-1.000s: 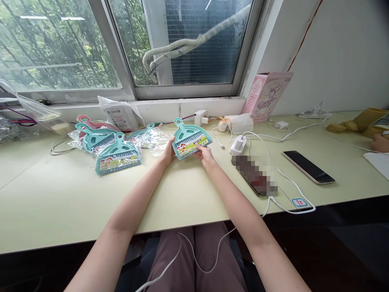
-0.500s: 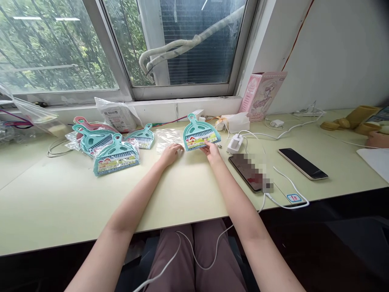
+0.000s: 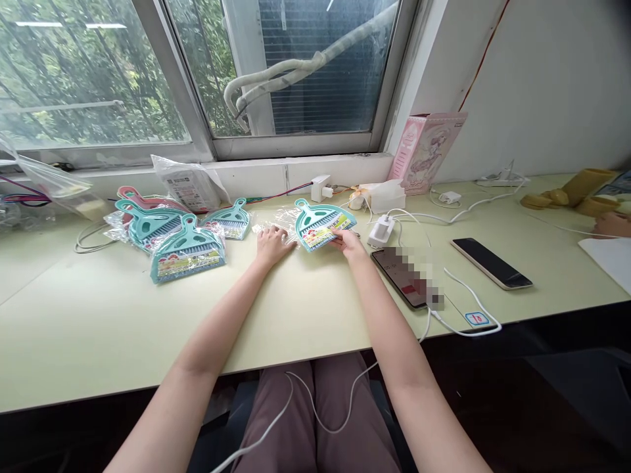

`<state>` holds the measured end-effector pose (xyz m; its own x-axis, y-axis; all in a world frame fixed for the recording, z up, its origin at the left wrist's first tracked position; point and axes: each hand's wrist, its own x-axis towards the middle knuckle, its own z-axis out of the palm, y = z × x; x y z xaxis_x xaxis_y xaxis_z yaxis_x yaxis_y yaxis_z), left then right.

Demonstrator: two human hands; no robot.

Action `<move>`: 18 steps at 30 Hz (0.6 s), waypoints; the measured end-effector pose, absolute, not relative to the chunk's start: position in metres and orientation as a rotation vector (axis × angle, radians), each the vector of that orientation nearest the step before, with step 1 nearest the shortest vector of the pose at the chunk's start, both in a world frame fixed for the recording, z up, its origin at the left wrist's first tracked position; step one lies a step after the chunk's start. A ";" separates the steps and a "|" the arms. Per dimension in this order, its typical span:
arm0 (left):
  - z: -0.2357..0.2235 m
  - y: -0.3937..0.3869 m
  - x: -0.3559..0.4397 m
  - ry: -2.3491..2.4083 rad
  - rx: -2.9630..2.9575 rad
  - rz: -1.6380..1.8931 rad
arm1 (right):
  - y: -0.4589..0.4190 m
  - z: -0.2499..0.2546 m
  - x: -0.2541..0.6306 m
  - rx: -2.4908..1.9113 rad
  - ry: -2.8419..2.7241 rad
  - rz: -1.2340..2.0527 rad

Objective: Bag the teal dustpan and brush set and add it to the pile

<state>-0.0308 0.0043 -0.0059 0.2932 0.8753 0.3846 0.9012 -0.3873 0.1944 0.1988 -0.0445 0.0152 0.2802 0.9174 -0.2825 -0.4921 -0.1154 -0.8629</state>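
Note:
My right hand (image 3: 349, 244) grips the lower right corner of a small teal dustpan-and-brush set (image 3: 318, 223) with a yellow-green label, held just above the table. My left hand (image 3: 271, 244) presses on a clear plastic bag (image 3: 273, 221) lying flat on the table, just left of the set. The bag's right part runs under the set. Further left lies a pile of the same sets in clear bags (image 3: 170, 240), one of them pink.
Two phones (image 3: 404, 277) (image 3: 490, 263) lie right of my hands with white chargers and cables (image 3: 380, 231). A pink box (image 3: 426, 151) leans on the wall. Another person's hand (image 3: 611, 225) shows at the far right edge. The light green table (image 3: 98, 322) ends near my lap.
My left hand let go of the set and dropped onto the clear bag. My right hand carried the set to the right, then back a little toward the bag.

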 end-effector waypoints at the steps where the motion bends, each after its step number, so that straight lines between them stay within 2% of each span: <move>1: -0.007 0.006 -0.032 -1.726 -2.476 -0.682 | -0.045 0.016 0.202 -1.159 -0.519 1.307; 6: -0.010 0.010 -0.038 -1.877 -2.426 -0.766 | -0.051 0.018 0.219 -1.245 -0.679 1.413; 18: -0.004 0.008 -0.040 -2.017 -2.229 -0.718 | -0.056 0.022 0.222 -1.350 -0.784 1.465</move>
